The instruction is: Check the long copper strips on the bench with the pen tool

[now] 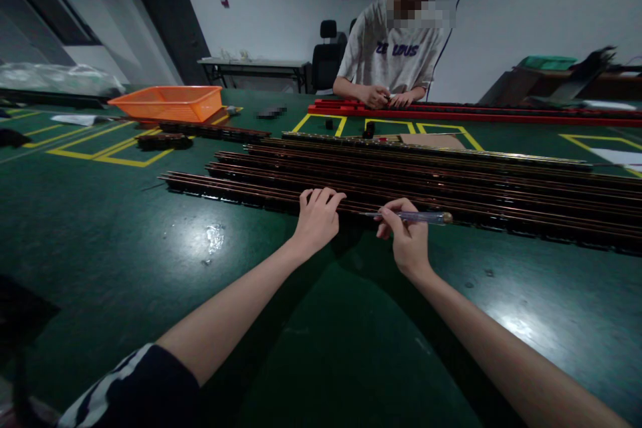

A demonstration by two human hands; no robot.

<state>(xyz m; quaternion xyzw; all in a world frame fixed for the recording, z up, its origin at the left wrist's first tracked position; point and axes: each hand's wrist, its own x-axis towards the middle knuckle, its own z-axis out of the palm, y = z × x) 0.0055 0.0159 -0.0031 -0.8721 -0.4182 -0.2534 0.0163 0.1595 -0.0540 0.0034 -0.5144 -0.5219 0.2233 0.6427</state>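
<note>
My right hand point(408, 241) is closed round a screwdriver point(426, 217) with a clear handle. Its thin shaft points left, toward the nearest of several long dark rails point(241, 195) with copper-coloured strips along them. My left hand point(319, 221) rests on that same front rail, fingers bent over its top edge; whether they grip it or only press on it is hard to see. The screwdriver's tip lies against or just over the rail, between my two hands. The rails lie side by side across the green table point(150, 241).
Across the table a person point(396, 53) works with both hands at a long red rail point(501, 112). An orange basket point(168, 103) stands at the back left, near shorter dark strips point(215, 129). A piece of cardboard point(431, 141) lies behind the rails.
</note>
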